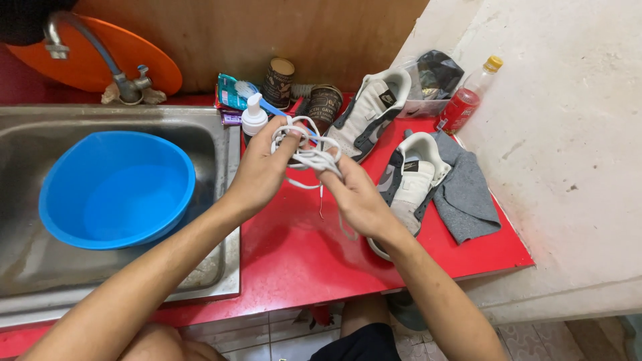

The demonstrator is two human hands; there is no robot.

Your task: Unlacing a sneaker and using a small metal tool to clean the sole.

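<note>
Both my hands are raised over the red counter [301,254], bunching a white shoelace [309,155] between them. My left hand [262,170] pinches the upper loops of the lace. Gripping the lower part of the bundle is my right hand [354,197], with loose ends dangling below. Two white and grey sneakers lie to the right: one [371,110] farther back, one [411,184] right beside my right wrist.
A blue basin [117,190] sits in the steel sink [27,267] at left, under a tap [127,83]. A white pump bottle [253,119], two dark cans [326,103], a toothbrush, a red drink bottle [466,100] and a grey cloth [468,194] crowd the counter.
</note>
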